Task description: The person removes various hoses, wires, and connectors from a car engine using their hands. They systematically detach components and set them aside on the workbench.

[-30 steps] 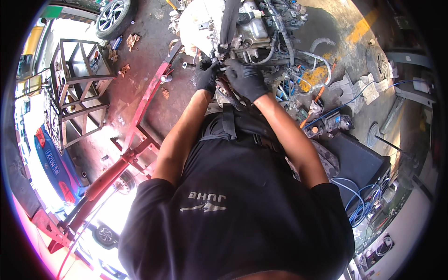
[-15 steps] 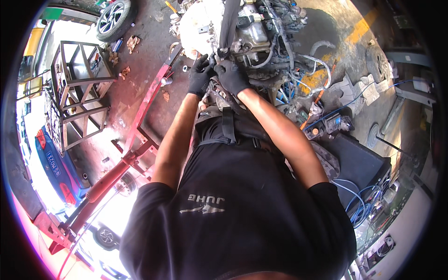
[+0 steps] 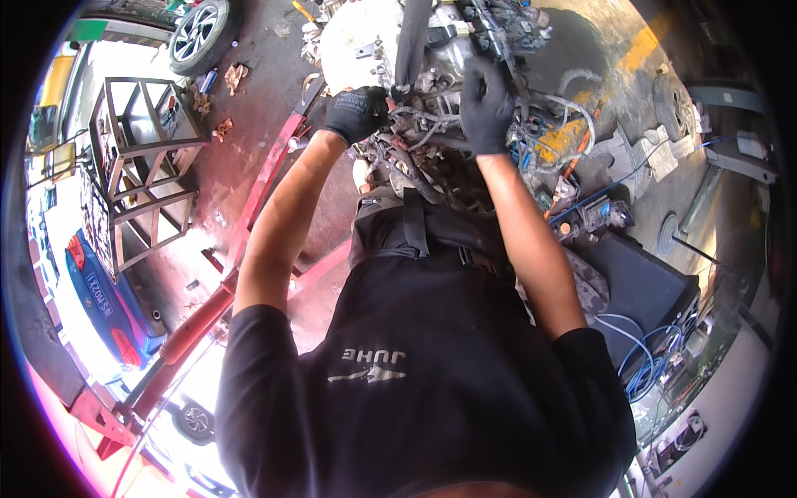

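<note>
An engine [image 3: 452, 60] with a silvery casing, hoses and wiring lies in front of me, and a dark strap [image 3: 412, 46] comes down over it. My left hand [image 3: 357, 114], in a black glove, is closed at the near left side of the engine, beside the strap's lower end; whatever its curled fingers grip is hidden. Further right, my right hand [image 3: 487, 112], also black-gloved, is raised over the hoses [image 3: 432, 120] and wiring. Motion smears its fingers, so their closure and any contact are unclear.
A red metal beam [image 3: 267, 187] runs along my left side, near a dark metal frame rack [image 3: 145, 158]. A wheel [image 3: 199, 37] lies at the far left. On the right are a black box [image 3: 627, 278], a coiled blue hose [image 3: 647, 375] and loose parts [image 3: 604, 217] on the floor.
My hands were together near the strap's lower end. The right one has moved away to the right, over the engine's wiring, while the left stays near the strap and is now more curled.
</note>
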Action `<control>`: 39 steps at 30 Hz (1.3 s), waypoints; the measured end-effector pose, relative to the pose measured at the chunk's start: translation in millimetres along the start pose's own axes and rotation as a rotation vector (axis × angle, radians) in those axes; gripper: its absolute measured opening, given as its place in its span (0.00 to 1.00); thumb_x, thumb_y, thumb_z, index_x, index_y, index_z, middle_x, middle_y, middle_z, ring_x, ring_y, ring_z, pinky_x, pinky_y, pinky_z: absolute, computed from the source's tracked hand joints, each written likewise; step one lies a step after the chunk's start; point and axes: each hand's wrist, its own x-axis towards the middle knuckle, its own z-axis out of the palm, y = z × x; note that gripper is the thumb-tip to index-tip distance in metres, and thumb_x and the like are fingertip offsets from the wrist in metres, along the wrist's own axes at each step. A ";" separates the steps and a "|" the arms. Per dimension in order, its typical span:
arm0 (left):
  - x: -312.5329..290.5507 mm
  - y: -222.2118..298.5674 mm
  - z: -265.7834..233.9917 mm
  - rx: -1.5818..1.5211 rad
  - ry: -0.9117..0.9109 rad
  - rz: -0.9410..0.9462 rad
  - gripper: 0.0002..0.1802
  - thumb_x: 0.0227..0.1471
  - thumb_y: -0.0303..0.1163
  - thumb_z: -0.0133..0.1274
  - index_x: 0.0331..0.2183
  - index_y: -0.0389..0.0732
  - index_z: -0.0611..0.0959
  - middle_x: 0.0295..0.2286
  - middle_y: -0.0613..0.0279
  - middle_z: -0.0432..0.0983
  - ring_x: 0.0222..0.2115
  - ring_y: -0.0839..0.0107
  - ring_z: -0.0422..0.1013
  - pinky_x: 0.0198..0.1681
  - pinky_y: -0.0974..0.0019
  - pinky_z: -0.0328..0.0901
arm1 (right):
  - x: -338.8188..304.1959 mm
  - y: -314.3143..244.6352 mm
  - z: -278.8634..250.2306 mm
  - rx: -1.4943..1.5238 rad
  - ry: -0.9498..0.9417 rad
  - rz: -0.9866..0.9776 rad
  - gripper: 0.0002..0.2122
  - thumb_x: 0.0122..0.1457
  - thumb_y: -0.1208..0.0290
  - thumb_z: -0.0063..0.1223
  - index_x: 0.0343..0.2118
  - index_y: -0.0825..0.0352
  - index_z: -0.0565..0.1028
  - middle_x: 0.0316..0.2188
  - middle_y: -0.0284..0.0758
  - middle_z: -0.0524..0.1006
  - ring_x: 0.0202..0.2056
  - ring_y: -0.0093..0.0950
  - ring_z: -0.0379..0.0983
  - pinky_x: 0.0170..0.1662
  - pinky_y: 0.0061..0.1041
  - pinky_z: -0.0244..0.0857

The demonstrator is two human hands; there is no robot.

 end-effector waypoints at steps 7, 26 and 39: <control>3.1 -6.1 -2.5 0.077 -0.064 0.121 0.16 0.45 0.43 0.54 0.36 0.45 0.81 0.29 0.51 0.79 0.31 0.50 0.75 0.38 0.53 0.68 | 16.5 43.1 19.0 -0.289 -0.293 -0.100 0.13 0.51 0.56 0.57 0.37 0.56 0.78 0.45 0.42 0.69 0.42 0.45 0.69 0.42 0.43 0.66; -29.2 7.7 23.4 -0.616 0.088 -0.180 0.24 0.47 0.30 0.58 0.48 0.42 0.75 0.34 0.55 0.79 0.37 0.62 0.76 0.40 0.63 0.70 | -52.0 -4.2 0.9 -0.042 -0.338 -0.183 0.08 0.52 0.75 0.52 0.36 0.66 0.76 0.33 0.43 0.78 0.37 0.40 0.75 0.40 0.35 0.68; -34.0 25.3 60.3 -1.521 0.097 -0.721 0.27 0.59 0.53 0.48 0.40 0.35 0.80 0.27 0.64 0.75 0.22 0.75 0.71 0.25 0.74 0.64 | -81.9 -2.4 29.7 -0.132 -0.727 0.075 0.10 0.58 0.58 0.48 0.32 0.57 0.77 0.29 0.41 0.78 0.31 0.44 0.75 0.33 0.42 0.67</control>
